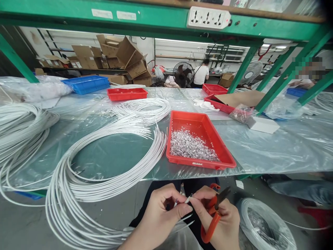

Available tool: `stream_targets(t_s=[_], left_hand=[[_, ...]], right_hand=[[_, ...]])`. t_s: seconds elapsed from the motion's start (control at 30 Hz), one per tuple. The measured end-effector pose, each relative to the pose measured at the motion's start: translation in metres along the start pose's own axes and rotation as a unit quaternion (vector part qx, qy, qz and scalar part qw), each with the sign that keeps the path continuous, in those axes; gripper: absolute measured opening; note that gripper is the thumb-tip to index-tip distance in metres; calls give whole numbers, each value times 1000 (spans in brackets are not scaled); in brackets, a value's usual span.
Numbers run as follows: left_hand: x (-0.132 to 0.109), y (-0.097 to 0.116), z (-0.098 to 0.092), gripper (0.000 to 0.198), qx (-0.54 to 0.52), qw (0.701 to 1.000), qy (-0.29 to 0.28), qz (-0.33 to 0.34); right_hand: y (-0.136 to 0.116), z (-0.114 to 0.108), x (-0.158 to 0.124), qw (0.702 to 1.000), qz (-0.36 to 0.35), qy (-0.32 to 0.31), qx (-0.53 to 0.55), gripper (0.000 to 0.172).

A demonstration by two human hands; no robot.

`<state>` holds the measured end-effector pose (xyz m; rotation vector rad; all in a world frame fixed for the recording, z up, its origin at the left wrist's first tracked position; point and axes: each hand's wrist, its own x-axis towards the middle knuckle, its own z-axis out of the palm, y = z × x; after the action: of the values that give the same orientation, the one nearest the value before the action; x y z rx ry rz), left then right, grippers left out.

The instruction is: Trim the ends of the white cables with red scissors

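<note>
My left hand (166, 210) is closed, with thumb and fingers pinching a white cable (187, 200) near its end. My right hand (221, 218) meets it at the fingertips, thumb and forefinger at the same cable end. Held in that right palm are scissors with orange handles (211, 227), their dark blades pointing up and away from the cable. Other loose white cable ends (186, 218) show below the hands, over my lap. Left of the hands, a coil of white cables (104, 192) lies on the table and hangs over its front edge.
Beyond my hands, a red tray (203, 163) holds many small shiny metal pieces (189, 144). More white cable coils (23, 132) lie left. A green frame (156, 21) with a power strip (208, 18) spans overhead. A wrapped coil (267, 225) is on the floor, right.
</note>
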<state>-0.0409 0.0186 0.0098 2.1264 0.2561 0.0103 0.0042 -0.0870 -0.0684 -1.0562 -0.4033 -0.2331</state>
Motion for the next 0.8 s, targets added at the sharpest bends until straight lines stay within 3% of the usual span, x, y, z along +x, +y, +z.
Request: stream_targets(t_s=[0.07,0.2,0.4,0.5,0.63,0.7,0.8], left_hand=[[-1,-2,1,28,19,1000,10,17],[-4,-10,2,24,62,997,19,36],[-5,-11,3,14,181,967,82,160],[-4,-9,5,11,202,957,99,182],[-4,-11,6,11,262,913,141,280],[-2,-12,6,11,236,929,134,252],[-1,-11,6,16,79,989,79,95]], right_hand=[[0,-1,1,1000,-26,-6,-11,10],[4,-13,4,988,-92,-103,-70,18],[4,-20,7,979,-103,-135,-114,17],[3,-11,2,989,-62,-96,-98,8],[1,6,-11,996,62,-48,-53,12],[1,7,-13,997,64,-36,-24,9],[8,-2,-11,999,38,-4,-3,11]])
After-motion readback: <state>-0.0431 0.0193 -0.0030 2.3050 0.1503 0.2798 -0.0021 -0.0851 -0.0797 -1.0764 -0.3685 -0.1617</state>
